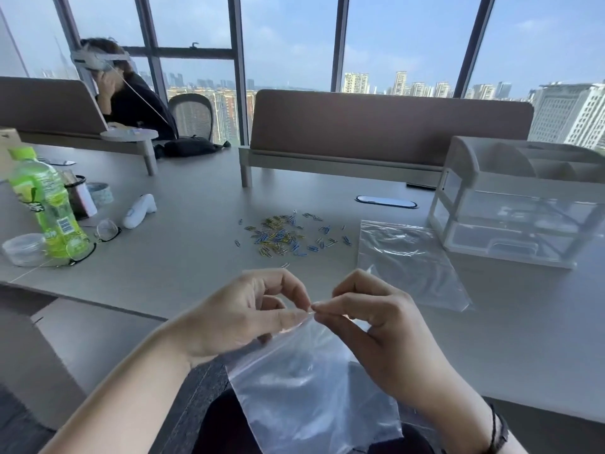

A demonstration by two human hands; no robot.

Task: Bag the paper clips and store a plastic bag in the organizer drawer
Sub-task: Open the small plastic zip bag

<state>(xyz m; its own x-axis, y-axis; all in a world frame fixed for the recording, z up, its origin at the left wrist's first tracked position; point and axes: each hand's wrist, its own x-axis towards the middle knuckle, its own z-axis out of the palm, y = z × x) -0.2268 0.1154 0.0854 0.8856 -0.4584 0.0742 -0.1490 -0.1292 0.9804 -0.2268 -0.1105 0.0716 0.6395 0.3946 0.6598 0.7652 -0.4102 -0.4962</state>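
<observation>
Both hands are raised in front of the person, above the near edge of the grey table [196,257], pinching the top edge of a clear plastic bag [314,381]. The left hand [242,316] has thumb and forefinger closed on the bag's mouth from the left, and the right hand [376,319] has thumb and forefinger closed on the same edge from the right, so the fingertips of the two hands nearly meet at the bag's upper corner. The bag hangs down from that pinch toward the person's lap, its body below and between the wrists.

The paper clips [284,237], blue, yellow and silver, lie scattered on the table beyond the hands, well apart from the held bag. A second plastic bag [406,260] lies flat on the table just right of the clips, and the clear organizer with its drawer [510,231] stands behind that bag's right side. A green drink bottle [49,204] stands at the far left.
</observation>
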